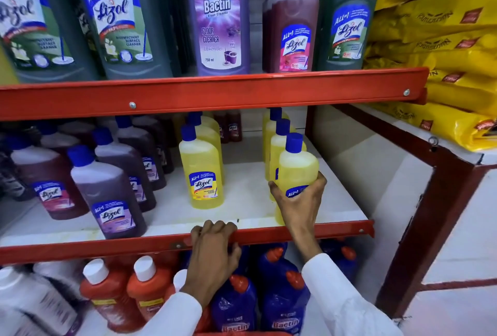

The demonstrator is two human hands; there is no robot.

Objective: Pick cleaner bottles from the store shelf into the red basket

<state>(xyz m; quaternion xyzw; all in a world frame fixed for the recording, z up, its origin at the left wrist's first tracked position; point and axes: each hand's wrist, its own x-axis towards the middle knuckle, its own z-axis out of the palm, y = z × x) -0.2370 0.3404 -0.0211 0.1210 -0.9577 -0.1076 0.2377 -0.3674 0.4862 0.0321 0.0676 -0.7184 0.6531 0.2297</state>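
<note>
My right hand (301,201) is wrapped around the lower body of a yellow cleaner bottle (297,167) with a blue cap, at the front right of the middle shelf (242,201). Behind it stand more yellow bottles (277,142). Another yellow bottle (201,171) stands upright to the left, on the same shelf. My left hand (213,249) grips the red front rail (107,248) of that shelf, fingers curled over its edge. A thin red strip at the bottom edge may be the red basket (242,333); I cannot tell for sure.
Purple and dark red bottles (113,196) fill the middle shelf's left. Large grey, purple and red bottles (217,18) stand on the upper shelf. Below are orange (107,292) and blue bottles (282,295). Yellow sacks (443,53) pile up at right. A red upright post (419,214) borders the shelf.
</note>
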